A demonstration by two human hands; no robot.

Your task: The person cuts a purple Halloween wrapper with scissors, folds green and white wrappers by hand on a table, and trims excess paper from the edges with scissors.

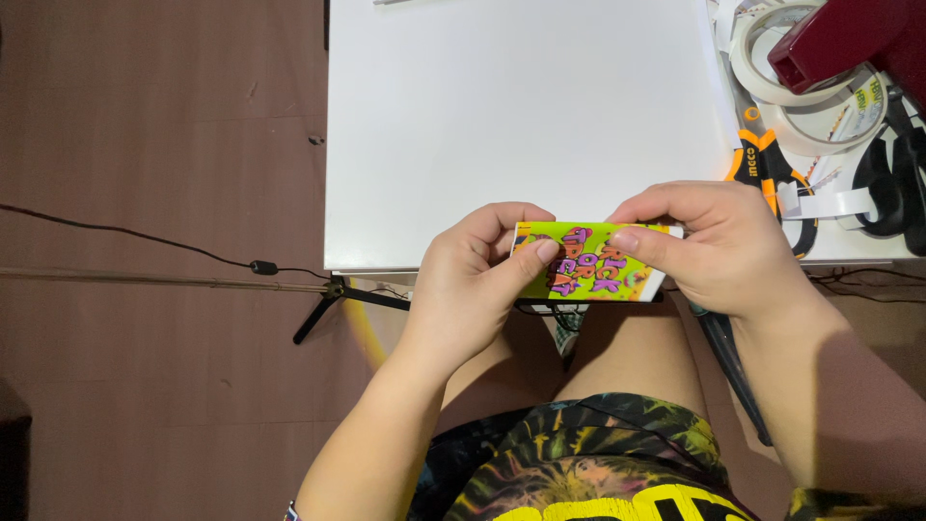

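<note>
Seen from the head camera, looking straight down past the knees. Held between both hands, at about 6 o'clock from the middle of the white table (511, 125) and right over its near edge: a small bright-green printed packet (590, 260) with pink and purple lettering, lying flat and slightly tilted, long side running from 9 to 3 o'clock. Left hand (473, 280) closed on the packet's 9 o'clock end, thumb pressed on the printed face, other fingers curled behind it. Right hand (719, 246) closed on the 3 o'clock end, thumb flat on top near the packet's upper edge, fingers wrapped round the back and hidden there. Both grips firm, no gap between fingers and packet. At 2 o'clock from the packet, on the table's far right part: rolls of tape (772, 43), white and overlapping, with a dark red tool (849, 39) resting on them. Just beside the right hand at 1 o'clock, orange-handled pliers (762, 159), partly covered by the knuckles, and black-handled scissors (892, 183) farther toward 3 o'clock. At 9 o'clock from the left hand, on the brown floor (154, 145), a thin black cable (145, 236), and close under the table edge a black tripod leg (333, 309). At 6 o'clock, bare knees and dark patterned shorts (598, 453).
</note>
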